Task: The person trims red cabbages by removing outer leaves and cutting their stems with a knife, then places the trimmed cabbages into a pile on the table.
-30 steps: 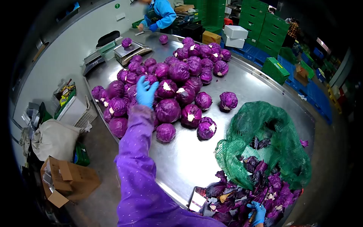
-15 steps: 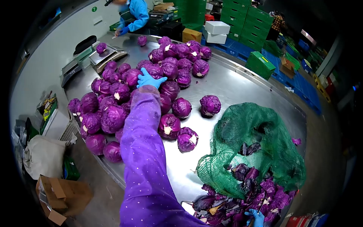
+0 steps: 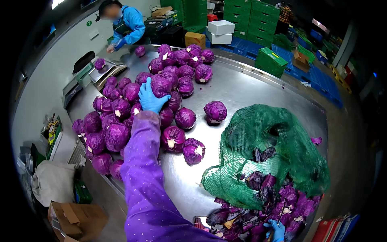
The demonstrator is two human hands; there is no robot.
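My left hand (image 3: 152, 97), in a blue glove, reaches out across the metal table with its fingers and thumb around a purple cabbage (image 3: 161, 86). Other purple cabbages (image 3: 117, 136) crowd around it, some showing pale cut stems. At the bottom edge, my right hand (image 3: 275, 231), also blue-gloved, is closed on a slim knife (image 3: 282, 210), only partly visible. Beneath that hand lies a heap of loose purple leaves (image 3: 238, 222). A green mesh bag (image 3: 258, 121) is spread just beyond the leaves, with some leaves against it.
A scale (image 3: 107, 74) with one cabbage on it stands at the table's far left. Beyond the far end, a person in a blue jacket (image 3: 131, 26) is at work. Green crates (image 3: 271, 62), white foam boxes (image 3: 220, 28) and blue pallets (image 3: 318, 86) stand past the right edge.
My left hand has gone from lying spread over the cabbages to cupping one, which sits slightly raised. The view has shifted a little, and the far person is more upright. My right hand stays near the leaves.
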